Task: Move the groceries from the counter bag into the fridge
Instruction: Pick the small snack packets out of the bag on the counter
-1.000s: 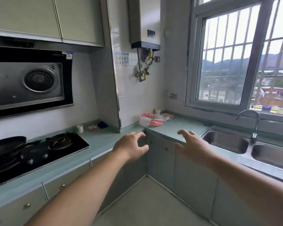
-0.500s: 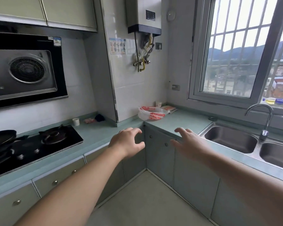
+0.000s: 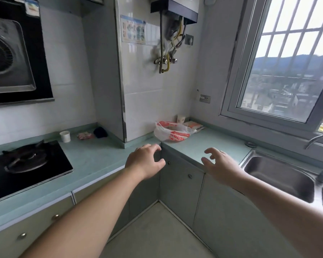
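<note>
Your teal counter (image 3: 93, 161) wraps the corner across the frame's middle. The sink (image 3: 280, 175) sits at right. The red-and-white bag (image 3: 171, 131) lies at centre, in the corner. Below it, your left hand (image 3: 145, 162) and right hand (image 3: 220, 165) hang empty, fingers loosely curled.

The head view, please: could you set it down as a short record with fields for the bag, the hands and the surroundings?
bag: white and red plastic bag on the teal counter, in the corner
left hand: holds nothing, short of the bag
right hand: holds nothing, fingers spread over the counter edge
left of the corner: gas hob, white cup
right: steel sink
fridge: not in view
</note>
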The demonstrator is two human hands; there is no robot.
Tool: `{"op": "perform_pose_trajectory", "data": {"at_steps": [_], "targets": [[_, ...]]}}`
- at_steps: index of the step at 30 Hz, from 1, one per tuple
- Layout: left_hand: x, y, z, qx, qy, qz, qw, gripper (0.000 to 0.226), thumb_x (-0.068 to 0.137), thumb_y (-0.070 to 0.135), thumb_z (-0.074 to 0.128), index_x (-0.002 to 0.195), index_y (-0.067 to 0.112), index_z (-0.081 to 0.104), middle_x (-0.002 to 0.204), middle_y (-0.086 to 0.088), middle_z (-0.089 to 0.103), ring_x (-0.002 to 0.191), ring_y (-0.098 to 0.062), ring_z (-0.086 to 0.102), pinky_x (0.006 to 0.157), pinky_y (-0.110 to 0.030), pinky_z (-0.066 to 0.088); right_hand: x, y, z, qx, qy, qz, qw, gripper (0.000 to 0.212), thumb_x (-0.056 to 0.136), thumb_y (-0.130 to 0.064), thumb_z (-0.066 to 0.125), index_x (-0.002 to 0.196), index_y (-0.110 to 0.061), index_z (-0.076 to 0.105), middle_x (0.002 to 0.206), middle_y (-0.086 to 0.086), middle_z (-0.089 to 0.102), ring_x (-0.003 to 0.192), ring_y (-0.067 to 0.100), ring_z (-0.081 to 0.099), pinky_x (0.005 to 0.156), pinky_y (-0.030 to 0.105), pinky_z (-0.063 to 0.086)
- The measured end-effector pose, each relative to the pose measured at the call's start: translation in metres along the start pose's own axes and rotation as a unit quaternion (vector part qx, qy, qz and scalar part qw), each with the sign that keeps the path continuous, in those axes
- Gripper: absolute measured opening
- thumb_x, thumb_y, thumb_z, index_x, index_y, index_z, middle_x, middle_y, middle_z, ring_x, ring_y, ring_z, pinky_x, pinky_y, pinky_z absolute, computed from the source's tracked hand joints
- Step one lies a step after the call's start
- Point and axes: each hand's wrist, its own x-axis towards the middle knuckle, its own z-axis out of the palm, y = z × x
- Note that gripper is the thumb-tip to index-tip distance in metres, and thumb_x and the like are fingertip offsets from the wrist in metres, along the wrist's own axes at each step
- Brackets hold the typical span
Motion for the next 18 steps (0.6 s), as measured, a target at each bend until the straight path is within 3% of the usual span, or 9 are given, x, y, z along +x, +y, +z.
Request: {"op": "perform_pose_trajectory", "data": {"at_steps": [18], "targets": [[0.264, -0.025, 0.074, 0.044, -0.037, -0.001, 0.998, 0.043, 0.084, 0.044, 0.056, 0.125, 0.032, 0.054, 0.13, 0.007, 0.055, 0.117, -0.018, 0.053, 0.095, -0.036, 0.047, 0.28, 0.046, 0.044, 0.068, -0.039, -0.014, 0.997, 0.045, 0.098, -0.041, 0.046, 0.137, -0.019, 0.045, 0.137, 0.01, 0.053, 0.113, 0.024, 0.055, 0.094, 0.035, 0.046]]}}
